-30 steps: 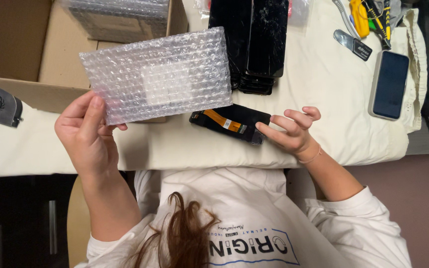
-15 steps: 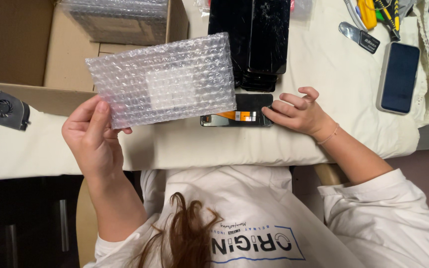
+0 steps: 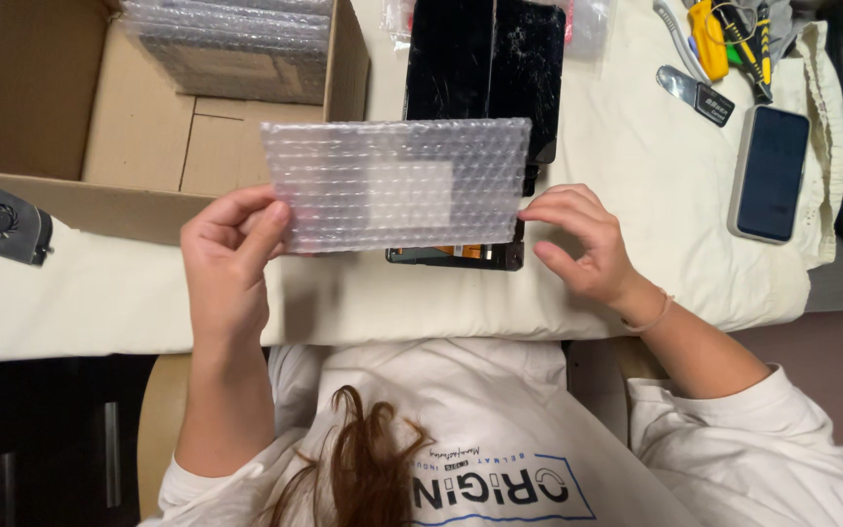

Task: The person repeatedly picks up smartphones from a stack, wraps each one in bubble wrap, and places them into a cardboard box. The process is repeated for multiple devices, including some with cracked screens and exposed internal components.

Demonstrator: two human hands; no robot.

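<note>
The bubble wrap pouch [image 3: 397,183] is a see-through, bumpy rectangle, wider than it is tall. A pale square patch shows in its middle, so something flat seems to be inside, but what it is cannot be told. The pouch is held up flat above the surface [image 3: 636,176], which has a cream cloth over it.

The left hand [image 3: 231,263] holds the pouch at its left end. The thumb lies on the front of the lower left corner and the fingers curl behind, so this grip is pinching the pouch. The right hand [image 3: 582,239] is at the pouch's right edge. Its fingertips [image 3: 531,210] just touch that edge or sit right beside it; which one cannot be told. That grip is loosely curled, and it is not wrapped around anything.

Right under the pouch lies a flat dark screen part [image 3: 461,256], and only its bottom strip peeks out. Behind the pouch sits a stack of black panels [image 3: 485,59]. A cardboard box [image 3: 41,117] stands open to the left, with more bubble wrap bundles [image 3: 231,44] in its far corner. A small black fan [image 3: 2,224] lies beside the box. Off to the right are a dark phone [image 3: 771,171] and some hand tools [image 3: 709,44].
</note>
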